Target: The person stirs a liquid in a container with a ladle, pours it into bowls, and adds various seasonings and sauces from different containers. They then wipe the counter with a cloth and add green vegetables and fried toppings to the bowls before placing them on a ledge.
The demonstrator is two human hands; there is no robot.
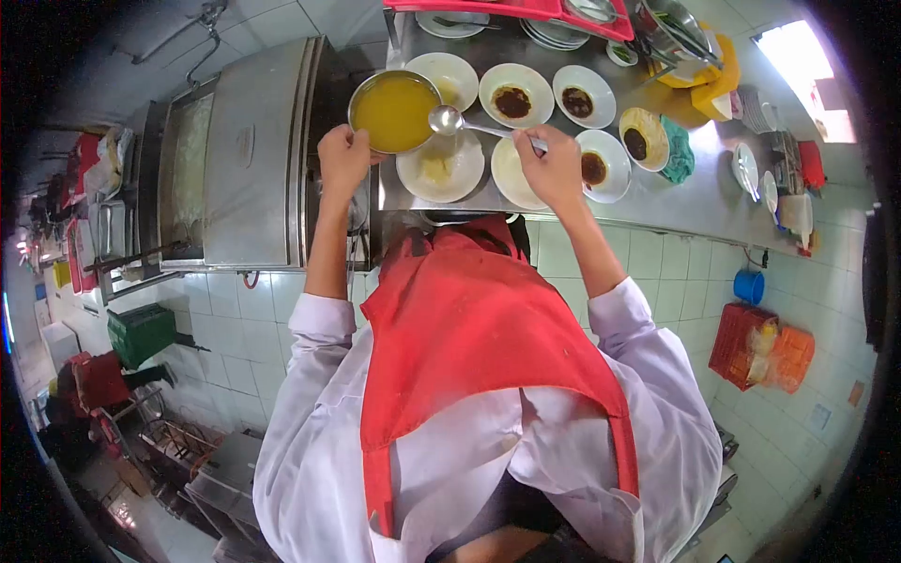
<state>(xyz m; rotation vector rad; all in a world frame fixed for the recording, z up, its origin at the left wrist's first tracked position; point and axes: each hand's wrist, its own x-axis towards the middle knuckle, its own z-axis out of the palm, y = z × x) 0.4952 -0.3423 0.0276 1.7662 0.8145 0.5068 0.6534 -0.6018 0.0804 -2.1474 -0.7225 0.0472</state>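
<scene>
My left hand (343,158) grips the edge of a round metal pot (404,150) holding yellow liquid (392,108). In my right hand (552,159) is the handle of a metal ladle (446,120). The ladle's bowl sits at the pot's right rim, above a white bowl (413,178) with a little pale yellow stuff in it. Another white bowl (510,178) is under my right hand, partly hidden. Behind the ladle stands a white bowl (540,83) with dark brown sauce. One more bowl (460,64) is partly covered by the pot.
Several bowls with dark sauce, among them a yellowish bowl (654,127), stand to the right on the steel counter (694,202). A green cloth (678,150) lies beside them. A red tray (526,7) is above the back. Left of the counter is a large steel appliance (249,150).
</scene>
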